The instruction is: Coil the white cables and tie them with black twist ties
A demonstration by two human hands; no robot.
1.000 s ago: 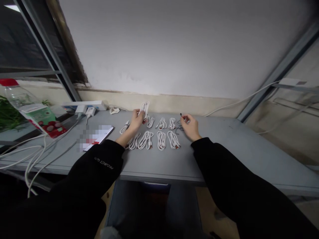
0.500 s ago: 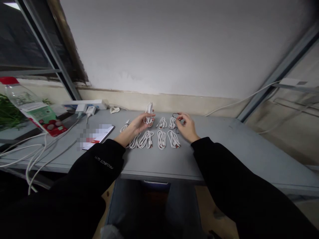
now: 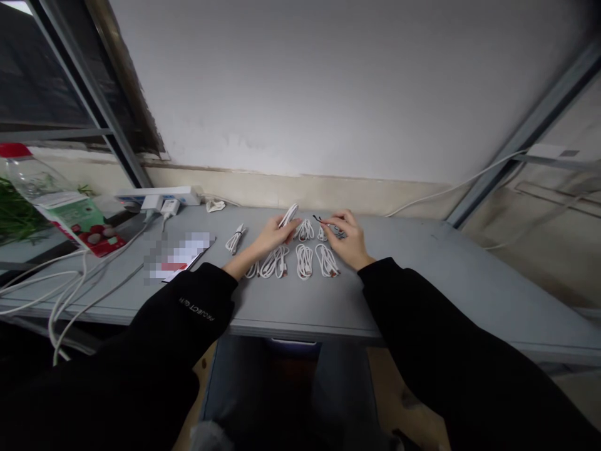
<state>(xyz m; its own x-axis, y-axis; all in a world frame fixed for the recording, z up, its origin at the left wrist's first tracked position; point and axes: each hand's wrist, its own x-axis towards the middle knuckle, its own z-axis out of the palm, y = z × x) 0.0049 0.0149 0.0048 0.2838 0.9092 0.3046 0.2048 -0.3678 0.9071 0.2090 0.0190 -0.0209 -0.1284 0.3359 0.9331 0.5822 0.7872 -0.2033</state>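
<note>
My left hand point(image 3: 275, 236) holds a coiled white cable point(image 3: 288, 216), tilted and pinched against the palm, just above the grey table point(image 3: 404, 275). My right hand point(image 3: 345, 236) pinches a thin black twist tie point(image 3: 318, 218) between its fingertips, next to a partly hidden white coil point(image 3: 322, 235). Several bundled white cables lie in rows, including one point(image 3: 304, 230) between my hands and others point(image 3: 304, 261) point(image 3: 327, 260) nearer me. Another white coil point(image 3: 275, 262) lies beneath my left wrist, and a tied one point(image 3: 235, 239) sits further left.
A pixelated phone point(image 3: 181, 255) lies left of the cables. Behind it stand a power strip point(image 3: 157, 196) with a white charger point(image 3: 169, 208). Further left are a plastic bottle point(image 3: 32, 178), a lychee package point(image 3: 79, 224), and loose white wires point(image 3: 61, 294). A wall rises behind the table.
My left hand has moved right and tipped the coil lower toward the table. My right hand has shifted left, bringing the black tie closer to that coil.
</note>
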